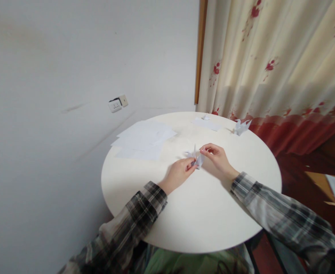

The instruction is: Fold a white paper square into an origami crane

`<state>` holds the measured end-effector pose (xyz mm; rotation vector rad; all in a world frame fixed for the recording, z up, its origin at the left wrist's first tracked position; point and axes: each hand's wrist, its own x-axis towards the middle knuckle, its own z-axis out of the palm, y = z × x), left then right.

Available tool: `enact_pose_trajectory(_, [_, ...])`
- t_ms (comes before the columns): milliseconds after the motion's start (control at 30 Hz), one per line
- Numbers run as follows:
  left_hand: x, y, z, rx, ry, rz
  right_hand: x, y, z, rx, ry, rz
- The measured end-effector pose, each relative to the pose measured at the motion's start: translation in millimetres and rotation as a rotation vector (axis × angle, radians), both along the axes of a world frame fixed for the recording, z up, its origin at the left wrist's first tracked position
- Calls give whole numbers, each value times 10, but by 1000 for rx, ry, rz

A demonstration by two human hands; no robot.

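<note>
A white folded paper crane [200, 161] is held between my two hands over the middle of the round table. My left hand [181, 170] pinches its lower body from the left, thumb and fingers closed on the paper. At its upper right, my right hand [215, 154] grips a wing or tip between thumb and forefinger. Pointed parts of the crane stick up and to the left, beyond my left fingers. My fingers hide some of its folds.
The white round table [201, 220] stands by a wall and a flowered curtain [270, 68]. Loose white sheets [144, 137] lie at its back left. Another paper crane [241, 127] stands at the back right. A small folded paper piece [205, 117] sits by a flat sheet [207, 124].
</note>
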<state>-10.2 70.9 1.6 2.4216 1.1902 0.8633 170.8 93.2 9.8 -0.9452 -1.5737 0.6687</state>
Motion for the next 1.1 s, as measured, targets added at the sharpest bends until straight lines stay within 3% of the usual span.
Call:
enact_pose_trajectory(333, [-11,3,1,19,21,16,5,3,12,57,-43,-13])
enact_pose_trajectory(567, [-31,60,17,14,-10,140,-61,-192,125,297,-185,-129])
enact_pose_trajectory(800, [-36,53,42,29,19,119,-141,-202,40,167,-250,-2])
enact_pose_trajectory(1100, [-57,53,28,22,-9,117,-128,-265,97,-145,-26,225])
